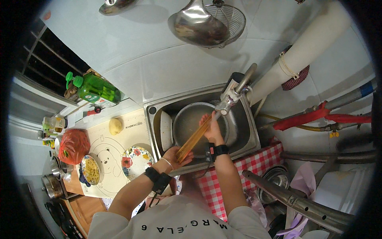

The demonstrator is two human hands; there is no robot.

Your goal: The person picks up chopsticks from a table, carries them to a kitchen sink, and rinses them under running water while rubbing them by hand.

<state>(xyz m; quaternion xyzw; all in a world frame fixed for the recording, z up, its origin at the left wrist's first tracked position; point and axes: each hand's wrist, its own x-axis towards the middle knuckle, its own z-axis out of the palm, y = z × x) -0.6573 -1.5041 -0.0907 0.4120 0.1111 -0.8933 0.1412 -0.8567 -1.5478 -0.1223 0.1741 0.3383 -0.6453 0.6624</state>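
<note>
Over the stainless steel sink point(149, 131), a bundle of thin wooden chopsticks point(195, 139) slants between my hands. My left hand point(178, 156) cradles its lower end, fingers partly spread. My right hand point(212, 128) holds the upper end, just below the outlet of the faucet point(228, 103); whether water runs over it is hard to tell. Under the hands, a large round metal basin point(186, 119) sits in the sink. A white dish point(166, 131) stands tilted against the sink's left side, beside the basin. Both wrists wear black straps with small devices.
Left of the sink, a mat point(134, 119) bears a potato point(115, 126), a floral plate point(131, 173) and a bowl of pale yellow strips point(91, 171). Behind stands a green pump bottle point(100, 91). A ladle point(200, 28) and strainer point(240, 22) hang above; a metal tube point(298, 203) juts in at right.
</note>
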